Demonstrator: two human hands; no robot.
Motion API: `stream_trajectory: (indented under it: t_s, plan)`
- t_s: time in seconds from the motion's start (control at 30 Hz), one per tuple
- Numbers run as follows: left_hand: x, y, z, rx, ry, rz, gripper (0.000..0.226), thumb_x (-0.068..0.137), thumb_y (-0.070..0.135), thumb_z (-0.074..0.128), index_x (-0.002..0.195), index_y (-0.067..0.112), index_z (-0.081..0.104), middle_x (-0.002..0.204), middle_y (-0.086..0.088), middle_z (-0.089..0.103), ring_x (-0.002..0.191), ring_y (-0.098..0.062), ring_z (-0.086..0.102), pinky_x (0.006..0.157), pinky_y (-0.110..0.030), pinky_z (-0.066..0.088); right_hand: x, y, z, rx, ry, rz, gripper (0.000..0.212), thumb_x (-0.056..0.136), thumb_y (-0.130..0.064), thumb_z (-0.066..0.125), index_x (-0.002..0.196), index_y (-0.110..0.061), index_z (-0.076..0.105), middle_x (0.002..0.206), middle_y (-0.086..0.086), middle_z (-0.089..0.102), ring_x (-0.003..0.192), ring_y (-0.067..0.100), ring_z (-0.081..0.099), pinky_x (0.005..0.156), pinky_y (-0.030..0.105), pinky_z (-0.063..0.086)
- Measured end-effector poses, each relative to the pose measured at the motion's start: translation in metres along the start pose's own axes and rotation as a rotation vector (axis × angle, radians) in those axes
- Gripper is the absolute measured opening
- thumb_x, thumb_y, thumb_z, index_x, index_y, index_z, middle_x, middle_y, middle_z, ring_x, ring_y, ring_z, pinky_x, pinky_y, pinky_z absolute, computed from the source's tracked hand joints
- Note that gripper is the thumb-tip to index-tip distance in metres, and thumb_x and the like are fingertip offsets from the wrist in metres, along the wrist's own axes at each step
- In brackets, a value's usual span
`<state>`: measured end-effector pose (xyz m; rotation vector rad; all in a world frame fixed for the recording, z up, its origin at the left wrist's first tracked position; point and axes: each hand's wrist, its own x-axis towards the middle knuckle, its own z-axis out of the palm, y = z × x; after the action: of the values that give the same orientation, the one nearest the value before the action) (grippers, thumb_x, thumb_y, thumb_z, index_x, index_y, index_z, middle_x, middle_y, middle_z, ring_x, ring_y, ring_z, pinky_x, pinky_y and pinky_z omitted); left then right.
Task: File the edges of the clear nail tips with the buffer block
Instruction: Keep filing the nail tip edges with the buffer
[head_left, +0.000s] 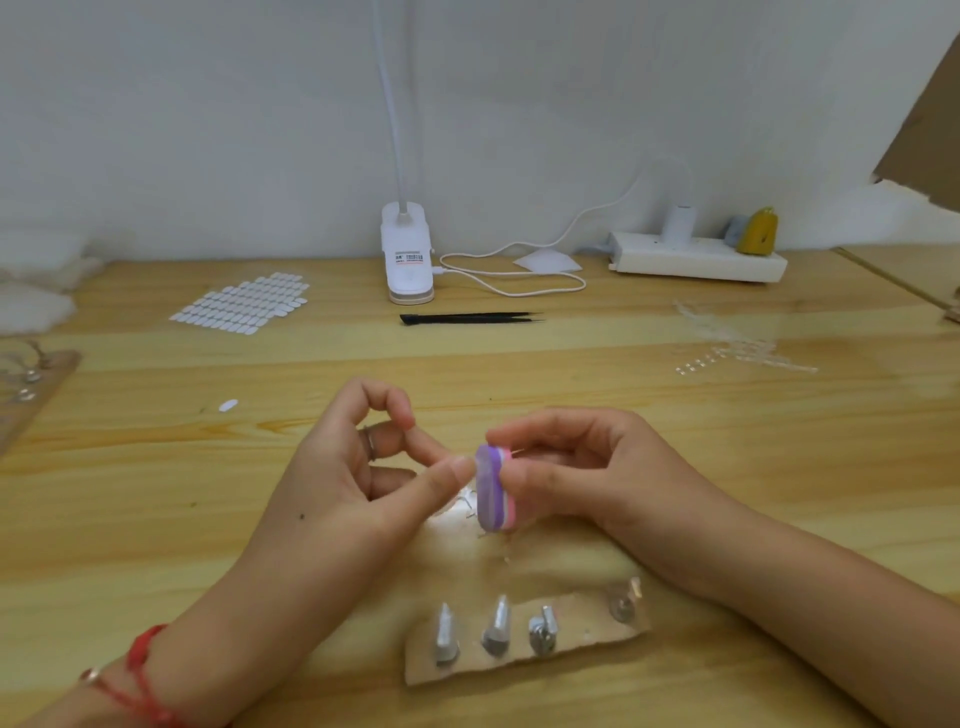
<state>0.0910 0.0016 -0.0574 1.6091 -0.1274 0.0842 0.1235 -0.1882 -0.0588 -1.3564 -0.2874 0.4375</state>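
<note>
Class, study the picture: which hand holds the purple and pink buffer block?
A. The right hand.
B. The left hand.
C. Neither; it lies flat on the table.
A: the right hand grips the buffer block; the left hand only touches its purple side.

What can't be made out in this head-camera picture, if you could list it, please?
- Head view: whether the left hand pinches a nail tip; anything there is too small and clear, against the buffer block gripped by the right hand.
- Lamp clip label: too small to read.
- Cardboard sheet: cut off by the left edge.
- Clear pieces: blurred.
</note>
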Motion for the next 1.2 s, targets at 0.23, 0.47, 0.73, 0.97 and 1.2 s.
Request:
stream_trajectory:
  t_s: [0.23, 0.47, 0.73, 0.97, 1.2]
  plan:
    - [0.0, 0.0018, 0.0007, 0.002, -0.004, 0.007, 0.039, 0.065, 0.03, 0.085, 0.078, 0.032, 0.047, 0.071, 0.005, 0.064, 0.04, -0.007, 0.042, 0.036, -0.01, 0.03, 0.0001, 0.0018, -0.0008, 0.025, 0.026, -0.001, 0.024, 0.069, -0.014, 0.078, 0.093, -0.018, 0.079, 0.086, 0.008, 0.075, 0.077, 0.021, 0.073, 0.07, 0.025, 0.057]
    - [-0.0026, 0.0016, 0.002, 0.018, -0.121, -0.034, 0.034, 0.061, 0.029, 0.073, 0.081, 0.027, 0.045, 0.071, 0.002, 0.066, 0.042, -0.009, 0.043, 0.038, -0.01, 0.031, 0.0019, 0.0015, -0.003, 0.096, 0.083, -0.037, 0.03, 0.062, -0.017, 0.081, 0.092, -0.016, 0.079, 0.086, 0.006, 0.074, 0.077, 0.02, 0.073, 0.068, 0.025, 0.057]
    - [0.0009, 0.0016, 0.0011, -0.006, -0.057, -0.027, 0.036, 0.068, 0.027, 0.08, 0.081, 0.027, 0.046, 0.069, 0.005, 0.063, 0.041, -0.007, 0.039, 0.036, -0.013, 0.028, 0.0009, 0.0034, -0.0021, -0.007, 0.005, -0.015, 0.023, 0.07, -0.017, 0.077, 0.093, -0.022, 0.079, 0.086, 0.005, 0.075, 0.077, 0.019, 0.073, 0.071, 0.025, 0.057]
    - [0.0025, 0.0019, 0.0005, -0.042, -0.022, 0.01, 0.046, 0.063, 0.02, 0.086, 0.083, 0.023, 0.045, 0.068, 0.006, 0.063, 0.04, -0.004, 0.044, 0.038, -0.01, 0.031, -0.0007, 0.0023, -0.0016, -0.023, -0.034, -0.018, 0.026, 0.067, -0.022, 0.079, 0.093, -0.023, 0.079, 0.086, 0.004, 0.076, 0.077, 0.017, 0.073, 0.069, 0.022, 0.056]
    - [0.002, 0.0004, 0.0026, -0.018, -0.062, 0.002, 0.039, 0.065, 0.022, 0.082, 0.081, 0.025, 0.046, 0.069, 0.004, 0.064, 0.042, -0.008, 0.042, 0.038, -0.012, 0.03, -0.0009, 0.0015, -0.0028, -0.039, -0.017, -0.026, 0.023, 0.072, -0.016, 0.077, 0.094, -0.022, 0.078, 0.086, 0.005, 0.076, 0.077, 0.016, 0.073, 0.07, 0.022, 0.056]
